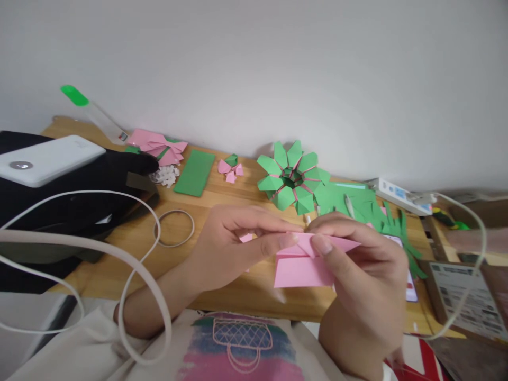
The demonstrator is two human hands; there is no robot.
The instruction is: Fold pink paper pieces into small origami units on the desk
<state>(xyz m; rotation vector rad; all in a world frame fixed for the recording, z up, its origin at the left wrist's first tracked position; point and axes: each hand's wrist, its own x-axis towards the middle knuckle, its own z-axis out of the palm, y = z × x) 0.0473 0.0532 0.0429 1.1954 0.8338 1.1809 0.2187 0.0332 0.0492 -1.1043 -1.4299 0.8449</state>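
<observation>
A folded pink paper [302,271] is held up above the near edge of the wooden table. My left hand [238,241] pinches its upper left part between thumb and fingers. On the other side my right hand [363,264] grips it, the thumb pressing on a slanted fold near the top. The paper's lower flap hangs flat below the thumbs. Beyond my hands stands a ring-shaped green and pink paper flower [282,159]. Small pink and green folded pieces [230,168] lie left of it, near a green paper sheet [194,173].
Green paper strips [357,203] spread at the right, by a white power strip [400,197]. A white power bank [51,159] rests on black cloth at the left. White cables [130,254] loop across the near left. A cardboard box [468,296] stands at the right.
</observation>
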